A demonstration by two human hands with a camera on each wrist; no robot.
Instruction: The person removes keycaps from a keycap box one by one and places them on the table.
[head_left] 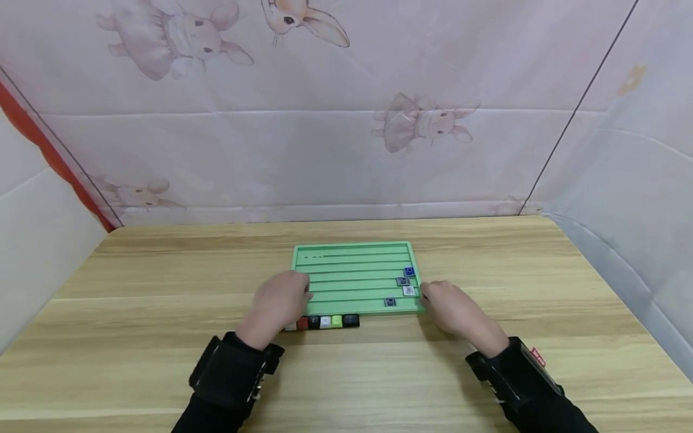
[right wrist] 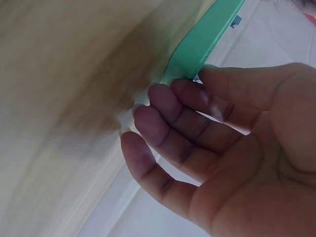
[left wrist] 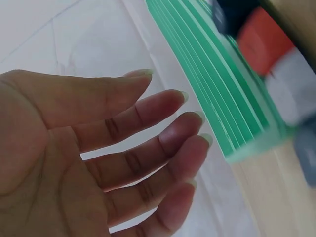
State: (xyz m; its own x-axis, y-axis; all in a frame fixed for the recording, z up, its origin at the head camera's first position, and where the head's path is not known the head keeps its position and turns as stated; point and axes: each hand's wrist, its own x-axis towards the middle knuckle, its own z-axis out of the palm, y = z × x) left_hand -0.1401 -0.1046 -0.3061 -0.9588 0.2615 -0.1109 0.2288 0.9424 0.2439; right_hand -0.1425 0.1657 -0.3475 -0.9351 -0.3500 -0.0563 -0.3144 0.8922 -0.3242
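Observation:
A flat green ridged tray [head_left: 346,276] lies on the table between my hands. My left hand [head_left: 278,300] is at its left side; in the left wrist view its fingers [left wrist: 170,136] bend loosely with nothing between them, apart from the tray's edge [left wrist: 207,74]. At the right edge, my right hand [head_left: 452,307] pinches the tray's corner [right wrist: 192,54] between thumb and forefinger, the other fingers loosely bent. Several small square pieces like key switches, among them a dark blue one [head_left: 409,271] and a white one [head_left: 408,291], sit on the tray's right part.
Along the tray's front edge stands a row of keycaps, including a red one [head_left: 302,323], a lime one [head_left: 337,321] and a wider black one [head_left: 351,320]. The wooden table [head_left: 178,264] ends at a rabbit-print curtain [head_left: 325,162] behind, with pale sheets at the sides.

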